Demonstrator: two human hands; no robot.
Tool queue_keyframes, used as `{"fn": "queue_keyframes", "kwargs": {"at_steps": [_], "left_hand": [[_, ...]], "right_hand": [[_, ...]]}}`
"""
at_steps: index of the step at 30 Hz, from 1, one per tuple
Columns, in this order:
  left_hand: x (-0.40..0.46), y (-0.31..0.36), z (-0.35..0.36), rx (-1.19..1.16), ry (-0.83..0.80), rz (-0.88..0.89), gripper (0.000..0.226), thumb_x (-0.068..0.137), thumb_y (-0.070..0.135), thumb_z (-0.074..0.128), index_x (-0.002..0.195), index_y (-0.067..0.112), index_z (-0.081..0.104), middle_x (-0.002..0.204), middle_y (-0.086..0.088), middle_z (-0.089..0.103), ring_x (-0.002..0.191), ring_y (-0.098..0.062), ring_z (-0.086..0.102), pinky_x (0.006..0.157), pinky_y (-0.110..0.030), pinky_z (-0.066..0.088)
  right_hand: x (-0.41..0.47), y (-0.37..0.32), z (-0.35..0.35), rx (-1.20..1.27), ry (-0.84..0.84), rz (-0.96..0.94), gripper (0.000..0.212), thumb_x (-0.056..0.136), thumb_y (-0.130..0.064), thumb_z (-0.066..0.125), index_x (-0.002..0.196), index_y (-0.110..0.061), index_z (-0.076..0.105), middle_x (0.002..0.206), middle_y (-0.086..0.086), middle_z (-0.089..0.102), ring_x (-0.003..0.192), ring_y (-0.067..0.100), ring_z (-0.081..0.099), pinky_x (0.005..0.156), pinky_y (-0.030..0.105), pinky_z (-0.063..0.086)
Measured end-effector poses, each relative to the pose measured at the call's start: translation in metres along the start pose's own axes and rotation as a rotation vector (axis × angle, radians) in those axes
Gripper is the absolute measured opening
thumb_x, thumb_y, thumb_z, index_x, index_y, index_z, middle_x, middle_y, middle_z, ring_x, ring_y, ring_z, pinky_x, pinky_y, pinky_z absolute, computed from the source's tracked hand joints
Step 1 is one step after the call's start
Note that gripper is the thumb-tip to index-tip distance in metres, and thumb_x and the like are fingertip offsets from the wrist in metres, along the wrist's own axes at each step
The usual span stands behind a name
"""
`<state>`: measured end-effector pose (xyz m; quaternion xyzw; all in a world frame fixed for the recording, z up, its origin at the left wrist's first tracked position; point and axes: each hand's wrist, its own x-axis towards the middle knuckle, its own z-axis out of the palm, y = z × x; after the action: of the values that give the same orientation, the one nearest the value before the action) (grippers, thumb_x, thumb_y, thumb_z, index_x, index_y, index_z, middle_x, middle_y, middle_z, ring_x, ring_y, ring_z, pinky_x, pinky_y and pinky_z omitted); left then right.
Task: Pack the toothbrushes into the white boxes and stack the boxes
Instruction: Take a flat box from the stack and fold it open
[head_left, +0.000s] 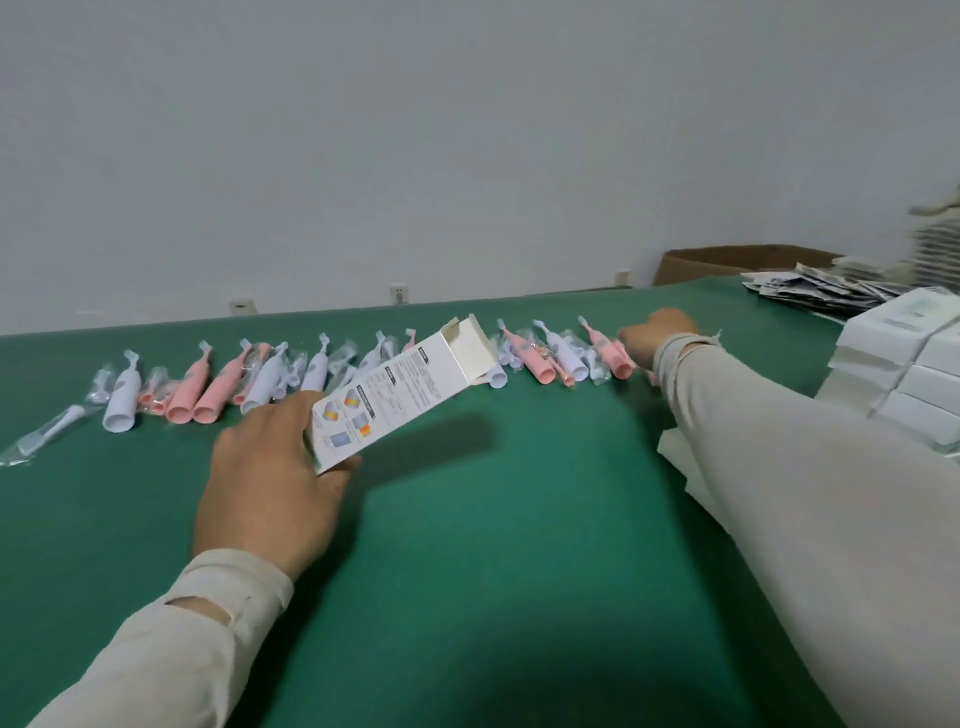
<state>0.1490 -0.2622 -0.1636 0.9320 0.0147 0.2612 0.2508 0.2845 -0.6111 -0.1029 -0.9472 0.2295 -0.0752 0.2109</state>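
Left hand (270, 478): holding 1 white box (395, 395) by its lower end, thumb under one edge and fingers round the other side, the box tilted up above the green table (467, 571) with the open end pointing away. Flaps (465, 332) at that end standing open, inside looking empty as far as visible. Right hand (657, 335): reaching far to the row of toothbrushes (363, 369) along the back of the table, fingers curled down at the right end of the row, close to a pink toothbrush (610, 353). Cannot tell if already gripping one, since the back of the hand hides the fingertips.

About handling, as a judgement only: box of thin card, light, easy to crush, so better held at the edges near the closed end, as now, and not squeezed on the wide faces. Toothbrushes of hard plastic, light, stiff, each apparently in a clear film bag, so probably slippery; best taken round the thick handle, not by the thin neck or the loose film. Pink and pale lilac ones lying close together, some touching, so picking 1 may drag a neighbour.

Stack of white boxes (904, 374) standing at the right side of the table, with a pile of leaflets (815, 291) behind it.
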Motion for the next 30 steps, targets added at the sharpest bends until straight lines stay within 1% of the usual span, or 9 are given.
{"fn": "queue_keyframes", "kwargs": {"at_steps": [2,7,12,16,19,23,26,28,30], "left_hand": [[-0.001,-0.004,0.004,0.032,-0.039,0.02,0.042,0.079,0.026,0.075,0.118,0.028,0.06,0.11,0.0,0.063,0.101,-0.031,0.053,0.085,-0.044,0.046],[-0.003,-0.008,0.003,0.025,-0.049,-0.018,0.048,0.078,0.025,0.074,0.123,0.031,0.059,0.112,0.004,0.061,0.103,-0.028,0.05,0.085,-0.042,0.045],[0.003,-0.016,0.005,-0.022,-0.035,-0.075,0.047,0.077,0.025,0.077,0.121,0.032,0.061,0.107,0.003,0.063,0.101,-0.029,0.052,0.089,-0.045,0.046],[0.003,-0.019,0.006,-0.03,-0.009,-0.069,0.046,0.077,0.026,0.078,0.117,0.035,0.059,0.1,0.003,0.061,0.096,-0.029,0.052,0.084,-0.045,0.047],[0.002,-0.021,0.006,-0.042,0.017,-0.062,0.047,0.076,0.024,0.079,0.117,0.035,0.06,0.099,0.003,0.061,0.096,-0.03,0.052,0.084,-0.045,0.047],[0.002,-0.024,0.004,-0.081,0.045,-0.058,0.046,0.076,0.022,0.079,0.116,0.034,0.06,0.103,0.002,0.062,0.1,-0.032,0.054,0.088,-0.046,0.048],[0.0,-0.027,-0.005,-0.125,0.05,-0.066,0.052,0.078,0.021,0.078,0.125,0.031,0.059,0.128,0.002,0.062,0.122,-0.032,0.05,0.102,-0.046,0.044],[-0.001,-0.027,-0.017,-0.155,0.083,-0.06,0.06,0.078,0.019,0.078,0.132,0.032,0.057,0.14,0.004,0.056,0.131,-0.028,0.047,0.109,-0.048,0.04],[-0.002,-0.028,-0.028,-0.15,0.121,-0.064,0.065,0.077,0.017,0.078,0.135,0.033,0.055,0.142,0.004,0.055,0.13,-0.028,0.049,0.109,-0.052,0.04]], "right_hand": [[0.016,-0.007,0.007,-0.061,-0.015,-0.017,0.038,0.096,-0.02,0.057,0.128,-0.001,0.06,0.139,0.019,0.055,0.124,0.036,0.055,0.104,0.038,0.046],[0.045,-0.012,0.029,-0.194,-0.194,-0.098,0.061,0.101,-0.013,0.049,0.156,-0.005,0.022,0.157,0.021,0.034,0.14,0.037,0.041,0.113,0.041,0.036],[0.055,-0.013,0.036,-0.492,-0.209,-0.187,0.055,0.105,-0.019,0.045,0.156,-0.015,0.026,0.151,0.021,0.042,0.132,0.035,0.05,0.106,0.039,0.04],[0.073,-0.007,0.037,-0.522,-0.218,-0.18,0.059,0.106,-0.041,0.032,0.16,-0.029,0.009,0.155,0.021,0.035,0.136,0.035,0.045,0.113,0.048,0.032],[0.083,-0.001,0.04,-0.529,-0.199,-0.131,0.063,0.102,-0.034,0.046,0.158,-0.033,0.017,0.149,0.016,0.044,0.128,0.035,0.052,0.106,0.047,0.044],[0.074,0.004,0.044,-0.424,-0.111,-0.024,0.044,0.098,-0.032,0.054,0.142,-0.027,0.051,0.125,0.012,0.059,0.112,0.032,0.061,0.09,0.038,0.049],[0.05,-0.005,0.025,-0.211,-0.01,0.025,0.038,0.102,-0.039,0.051,0.112,-0.005,0.067,0.099,0.014,0.065,0.098,0.033,0.063,0.083,0.036,0.049],[0.018,-0.022,0.005,0.006,0.085,-0.019,0.041,0.099,-0.038,0.057,0.077,-0.003,0.059,0.069,0.01,0.053,0.069,0.028,0.057,0.062,0.028,0.043],[-0.033,-0.041,-0.012,0.153,0.088,-0.117,0.044,0.096,-0.035,0.059,0.064,-0.009,0.046,0.058,0.005,0.045,0.051,0.02,0.044,0.046,0.025,0.03]]}}
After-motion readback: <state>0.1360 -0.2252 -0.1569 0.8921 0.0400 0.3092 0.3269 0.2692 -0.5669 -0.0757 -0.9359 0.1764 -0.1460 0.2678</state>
